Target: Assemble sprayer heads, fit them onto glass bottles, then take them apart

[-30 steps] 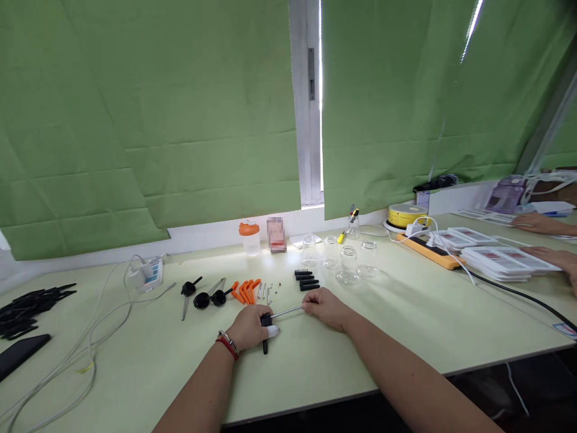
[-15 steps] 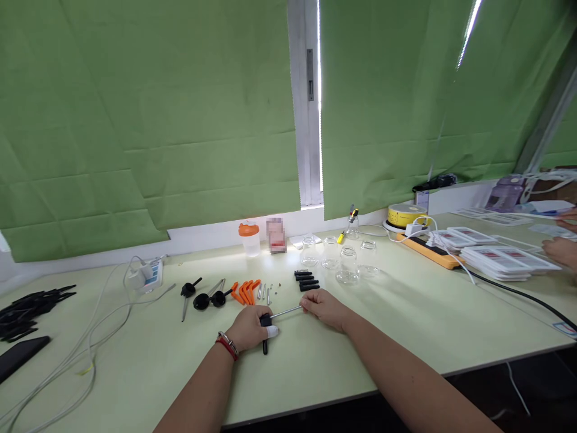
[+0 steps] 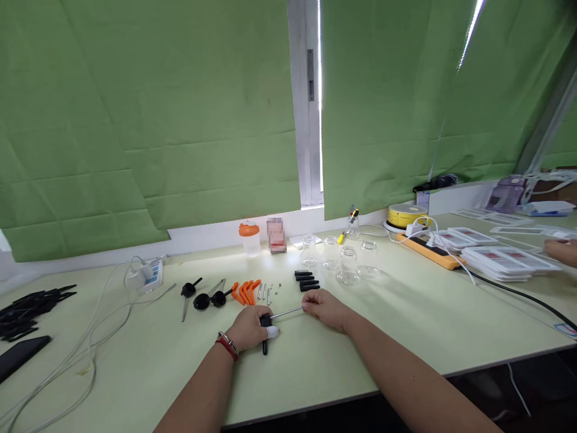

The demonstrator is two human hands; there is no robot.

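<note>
My left hand (image 3: 249,328) is closed on a black plastic part (image 3: 265,347) with a short arm pointing down toward the table edge. From that part a thin metal rod (image 3: 287,312) runs to the right. Its far end sits pinched between the fingertips of my right hand (image 3: 325,309). Beyond my hands lie orange bent pieces (image 3: 246,292), small metal pins (image 3: 264,292) and black ribbed pieces (image 3: 306,281), some with springs. Round black parts with metal rods (image 3: 219,299) rest left of the orange ones.
Several glass jars (image 3: 348,267) stand behind my right hand, near an orange-lidded cup (image 3: 250,239). White cables (image 3: 92,328) and black strips (image 3: 31,311) occupy the left. An orange power strip (image 3: 428,252) and stacked white frames (image 3: 507,263) lie right, by a co-worker's hand (image 3: 561,251).
My two hands and the rod have barely moved. At the far right, the co-worker's hands have shifted, and only one is now visible.
</note>
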